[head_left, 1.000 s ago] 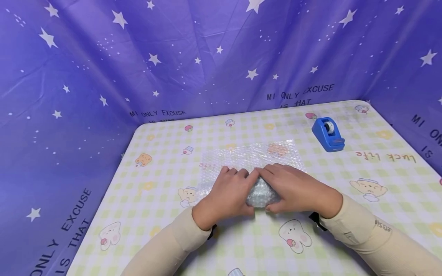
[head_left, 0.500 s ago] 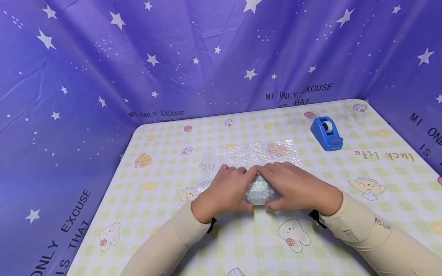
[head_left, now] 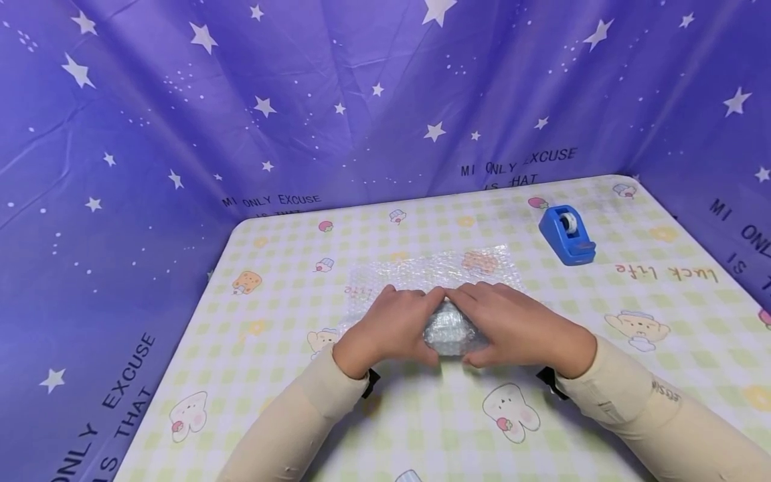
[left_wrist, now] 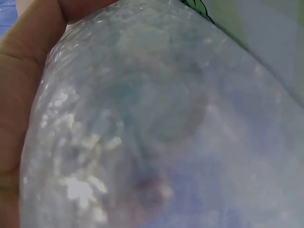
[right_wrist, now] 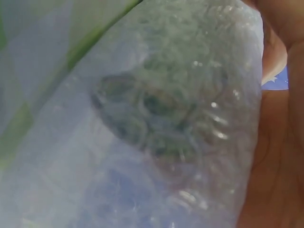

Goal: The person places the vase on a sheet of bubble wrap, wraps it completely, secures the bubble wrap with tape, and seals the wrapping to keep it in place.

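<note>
Head view: left hand [head_left: 391,328] and right hand [head_left: 512,325], part-closed, grip bubble-wrapped bundle [head_left: 450,330] between them on worktop [head_left: 241,361], flat bubble wrap [head_left: 415,272] beyond. Judged best: equal pressure from both hands, wrap snug.

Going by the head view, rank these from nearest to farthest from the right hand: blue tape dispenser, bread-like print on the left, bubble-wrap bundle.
1. Bubble-wrap bundle: in the right hand's grip, on its left side.
2. Blue tape dispenser: beyond the hand, slightly right.
3. Bread-like print: far left, past the left hand.
</note>
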`<state>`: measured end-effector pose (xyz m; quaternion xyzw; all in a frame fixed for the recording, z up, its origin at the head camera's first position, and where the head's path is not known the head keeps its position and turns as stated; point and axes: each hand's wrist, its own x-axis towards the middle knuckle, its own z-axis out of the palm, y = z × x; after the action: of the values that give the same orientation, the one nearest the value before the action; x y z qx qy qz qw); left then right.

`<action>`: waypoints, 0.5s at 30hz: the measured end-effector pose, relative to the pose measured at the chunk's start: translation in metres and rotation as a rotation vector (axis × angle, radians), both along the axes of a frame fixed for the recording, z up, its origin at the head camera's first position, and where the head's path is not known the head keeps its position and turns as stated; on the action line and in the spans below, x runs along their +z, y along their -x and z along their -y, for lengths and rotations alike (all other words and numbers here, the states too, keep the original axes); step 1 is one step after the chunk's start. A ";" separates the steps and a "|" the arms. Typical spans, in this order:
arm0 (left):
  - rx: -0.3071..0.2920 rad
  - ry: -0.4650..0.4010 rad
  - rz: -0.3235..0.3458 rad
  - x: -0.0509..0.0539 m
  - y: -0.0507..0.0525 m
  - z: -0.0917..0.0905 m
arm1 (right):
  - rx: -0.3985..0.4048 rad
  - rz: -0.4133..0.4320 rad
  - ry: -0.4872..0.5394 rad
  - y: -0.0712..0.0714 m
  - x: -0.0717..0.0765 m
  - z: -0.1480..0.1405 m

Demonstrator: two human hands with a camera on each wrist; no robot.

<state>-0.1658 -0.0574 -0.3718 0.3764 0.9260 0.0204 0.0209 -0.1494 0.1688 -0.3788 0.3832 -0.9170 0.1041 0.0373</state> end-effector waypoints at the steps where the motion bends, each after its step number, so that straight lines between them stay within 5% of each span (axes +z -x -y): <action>1: 0.001 -0.004 0.010 0.000 0.000 0.000 | 0.000 -0.003 0.000 0.000 0.000 0.000; 15: 0.002 -0.056 0.074 0.000 0.006 0.002 | -0.010 -0.114 -0.008 -0.002 -0.002 0.003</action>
<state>-0.1722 -0.0592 -0.3714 0.3750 0.9240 0.0601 0.0448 -0.1469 0.1654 -0.3804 0.3842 -0.9156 0.0785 0.0883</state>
